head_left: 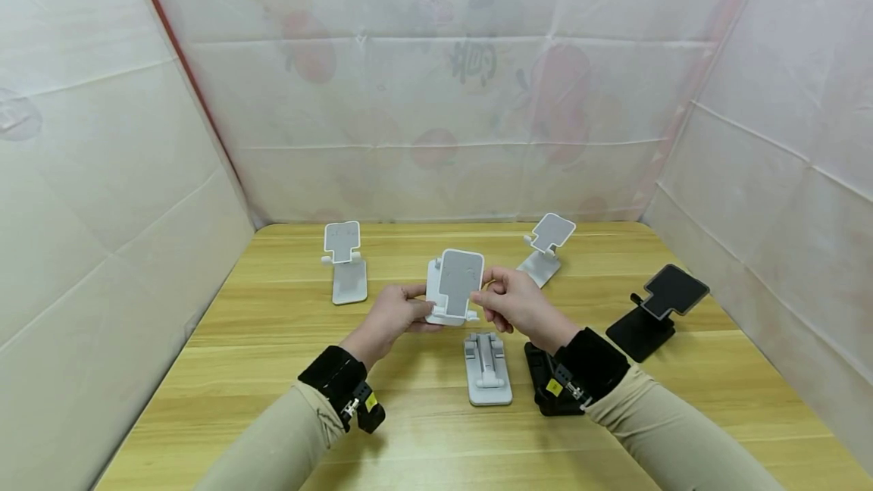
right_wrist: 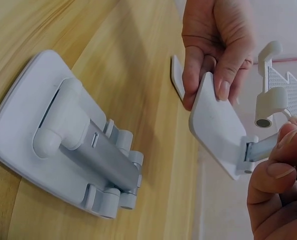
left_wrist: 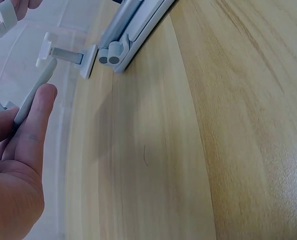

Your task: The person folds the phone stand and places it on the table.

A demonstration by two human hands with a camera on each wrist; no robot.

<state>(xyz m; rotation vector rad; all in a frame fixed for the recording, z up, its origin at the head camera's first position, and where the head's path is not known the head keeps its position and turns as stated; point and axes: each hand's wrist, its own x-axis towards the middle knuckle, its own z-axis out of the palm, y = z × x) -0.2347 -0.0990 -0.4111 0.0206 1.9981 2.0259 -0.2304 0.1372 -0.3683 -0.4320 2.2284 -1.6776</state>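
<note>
Over the middle of the table, both hands hold a white phone stand [head_left: 460, 279] with a grey pad. The left hand [head_left: 392, 317] grips its base plate [right_wrist: 218, 125], thumb on one face and fingers on the other. At the right edge of the padded plate, the right hand [head_left: 521, 301] pinches with thumb and curled fingers. In the right wrist view the metal arm [right_wrist: 263, 148] stands out from the base, at an angle to it. A folded white phone stand [head_left: 487, 370] lies on the table just below the hands.
Unfolded white phone stands stand at back left [head_left: 349, 279] and back right [head_left: 542, 267]. An unfolded black phone stand [head_left: 641, 332] is at the right. A folded black one [head_left: 539, 370] lies partly under the right wrist. White sheeting [head_left: 436, 97] encloses the wooden table [head_left: 239, 370].
</note>
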